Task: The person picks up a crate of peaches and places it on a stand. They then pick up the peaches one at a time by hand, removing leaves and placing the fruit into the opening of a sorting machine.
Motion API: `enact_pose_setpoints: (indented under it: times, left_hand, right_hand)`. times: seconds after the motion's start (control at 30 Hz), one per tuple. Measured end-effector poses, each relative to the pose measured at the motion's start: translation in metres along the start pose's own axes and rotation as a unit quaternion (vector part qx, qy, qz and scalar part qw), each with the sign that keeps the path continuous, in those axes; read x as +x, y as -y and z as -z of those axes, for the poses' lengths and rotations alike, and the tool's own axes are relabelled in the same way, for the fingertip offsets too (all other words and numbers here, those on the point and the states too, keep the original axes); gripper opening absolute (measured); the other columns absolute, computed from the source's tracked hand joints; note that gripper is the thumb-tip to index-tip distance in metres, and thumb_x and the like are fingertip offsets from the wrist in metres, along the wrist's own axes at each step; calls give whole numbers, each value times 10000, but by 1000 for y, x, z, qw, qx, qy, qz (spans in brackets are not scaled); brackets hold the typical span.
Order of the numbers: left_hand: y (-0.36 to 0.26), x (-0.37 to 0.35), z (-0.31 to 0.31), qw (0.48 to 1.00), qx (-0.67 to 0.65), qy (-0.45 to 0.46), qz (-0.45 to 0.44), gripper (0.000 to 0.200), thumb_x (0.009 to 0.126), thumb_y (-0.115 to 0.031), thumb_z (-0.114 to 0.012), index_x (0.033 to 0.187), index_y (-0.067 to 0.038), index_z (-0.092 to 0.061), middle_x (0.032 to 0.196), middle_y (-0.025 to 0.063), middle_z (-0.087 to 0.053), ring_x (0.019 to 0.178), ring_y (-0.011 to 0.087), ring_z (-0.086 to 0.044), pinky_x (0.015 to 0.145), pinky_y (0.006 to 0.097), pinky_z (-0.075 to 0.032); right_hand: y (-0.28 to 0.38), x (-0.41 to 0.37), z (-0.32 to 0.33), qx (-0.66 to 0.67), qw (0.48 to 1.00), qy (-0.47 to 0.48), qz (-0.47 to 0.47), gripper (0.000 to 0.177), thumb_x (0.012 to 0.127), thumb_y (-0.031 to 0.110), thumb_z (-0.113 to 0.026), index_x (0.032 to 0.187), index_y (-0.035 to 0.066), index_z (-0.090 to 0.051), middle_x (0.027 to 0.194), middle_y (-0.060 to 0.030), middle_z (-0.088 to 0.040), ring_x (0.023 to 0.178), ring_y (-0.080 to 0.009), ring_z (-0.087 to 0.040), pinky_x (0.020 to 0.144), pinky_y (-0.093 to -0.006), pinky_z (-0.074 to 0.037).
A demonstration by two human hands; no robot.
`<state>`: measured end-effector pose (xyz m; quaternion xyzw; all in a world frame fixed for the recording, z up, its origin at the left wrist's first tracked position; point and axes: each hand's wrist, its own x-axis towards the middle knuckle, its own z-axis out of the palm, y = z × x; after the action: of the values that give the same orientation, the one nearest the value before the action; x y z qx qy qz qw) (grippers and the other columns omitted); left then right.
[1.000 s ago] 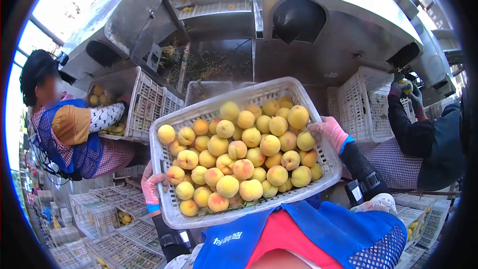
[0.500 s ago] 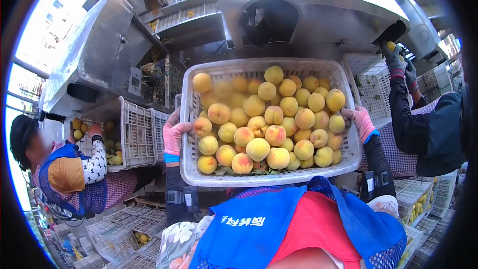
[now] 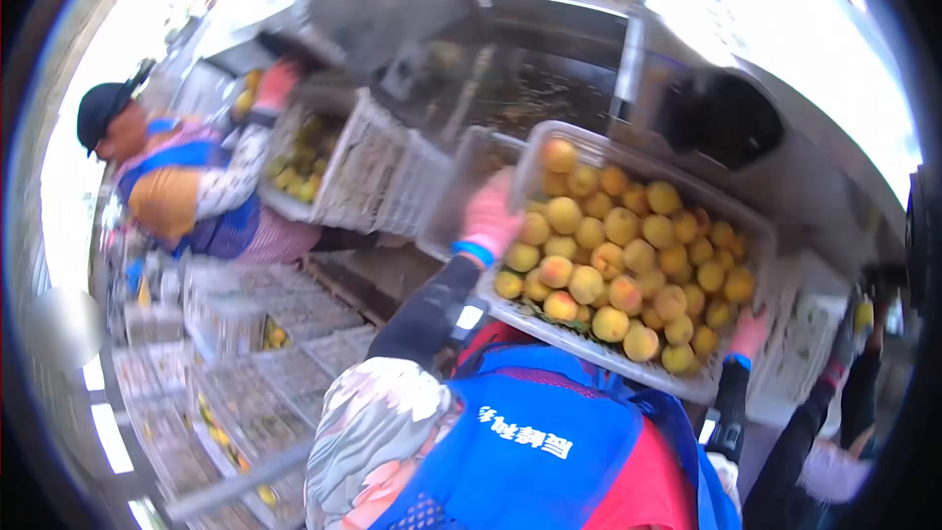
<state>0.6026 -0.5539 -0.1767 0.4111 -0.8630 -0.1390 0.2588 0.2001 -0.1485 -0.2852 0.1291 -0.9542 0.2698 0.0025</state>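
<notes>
A pale plastic crate [image 3: 589,345] full of yellow and red-blushed peaches [image 3: 638,257] is in front of my body, slanting down to the right in view. My left hand [image 3: 493,212], in a pink glove with a blue wristband, grips its left end. At the right end, my right hand [image 3: 750,334], gloved alike, is closed on the rim. Some of its fingers are hidden by the crate wall. A few green leaves lie among the fruit along the near side. Another pale crate [image 3: 461,198] is partly hidden behind my left hand.
On the left a co-worker [image 3: 211,177] reaches into a crate of yellow fruit [image 3: 304,162]. Metal machinery [image 3: 373,0] with a dark round opening [image 3: 721,123] stands ahead. Stacked crates [image 3: 231,299] fill the lower left. Another person's arm [image 3: 800,432] is at the right.
My view has turned left, so the crate now appears farther right and slanted. Both hands still hold it. The left co-worker and the stacked crates show more fully.
</notes>
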Motion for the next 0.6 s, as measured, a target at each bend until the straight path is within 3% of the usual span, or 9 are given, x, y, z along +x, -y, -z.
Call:
enact_pose_setpoints:
  times: [0.03, 0.07, 0.13, 0.2, 0.3, 0.33, 0.43, 0.5, 0.6]
  left_hand:
    - [-27, 9, 23, 990, 86, 87, 68, 617, 799, -271, -693, 1347, -28, -551, 1219, 248, -629, 1109, 428, -604, 982, 457, -498]
    - [-19, 6, 21, 992, 83, 27, -86, 611, 819, -304, -676, 1342, -16, -542, 1287, 235, -590, 1191, 421, -553, 1029, 481, -448]
    - [-27, -3, 15, 975, 94, 61, -190, 659, 865, -439, -641, 1381, -44, -531, 1459, 202, -487, 1368, 401, -424, 1150, 535, -304]
    - [-55, -16, 1, 965, 29, 119, -231, 807, 855, -627, -621, 1429, -71, -508, 1511, 188, -444, 1403, 394, -395, 1194, 552, -249]
    - [-82, -25, -22, 895, 23, 359, -262, 948, 767, -776, -600, 1435, -107, -524, 1481, 156, -477, 1409, 395, -385, 1101, 806, -96]
    - [-81, -42, -37, 877, 99, 325, -340, 1027, 689, -817, -628, 1445, -130, -519, 1441, 129, -517, 1387, 406, -403, 1018, 886, -27]
    - [-83, -36, -25, 864, 89, 345, -356, 1014, 636, -780, -689, 1365, -84, -577, 1325, 152, -591, 1319, 408, -472, 1060, 850, 27]
    - [-80, -47, -57, 854, -16, 390, -344, 860, 630, -620, -786, 1226, -23, -623, 1240, 155, -629, 1175, 345, -610, 1009, 577, -448]
    - [-76, -45, -68, 832, -52, 422, -356, 775, 605, -526, -830, 1163, -21, -646, 1170, 154, -658, 1043, 326, -677, 794, 470, -552]
  right_hand:
    - [33, -9, 17, 11, 1000, -4, 12, 554, 949, 264, -585, 1416, -22, -495, 1315, -313, -593, 1192, -457, -580, 1019, -482, -470]
    - [31, -5, 12, -136, 983, -54, 108, 584, 951, 263, -578, 1452, -10, -457, 1417, -274, -533, 1265, -437, -534, 1064, -475, -440]
    - [89, -9, 21, -223, 927, -121, 278, 650, 944, 296, -619, 1493, 18, -410, 1520, -222, -440, 1358, -390, -459, 1123, -472, -386]
    - [113, 15, -36, -170, 916, 10, 364, 665, 957, 363, -611, 1491, 20, -411, 1498, -240, -461, 1347, -406, -470, 1117, -471, -393]
    - [170, 21, -88, -53, 915, 136, 376, 763, 933, 499, -602, 1495, 21, -406, 1471, -245, -489, 1340, -425, -469, 1130, -473, -380]
    - [211, 10, -86, -110, 930, 143, 319, 786, 914, 534, -617, 1489, 37, -419, 1459, -229, -509, 1326, -428, -482, 1116, -477, -392]
    - [284, -25, -83, -232, 948, 109, 187, 887, 820, 677, -676, 1466, 108, -464, 1411, -152, -584, 1262, -449, -529, 1057, -496, -438]
    - [275, -17, -86, -195, 953, 141, 185, 876, 817, 661, -692, 1461, 108, -473, 1401, -166, -588, 1252, -438, -546, 1053, -490, -444]
    - [280, -8, -87, -174, 961, 155, 146, 875, 809, 625, -727, 1453, 88, -476, 1379, -196, -597, 1237, -419, -570, 1049, -478, -453]
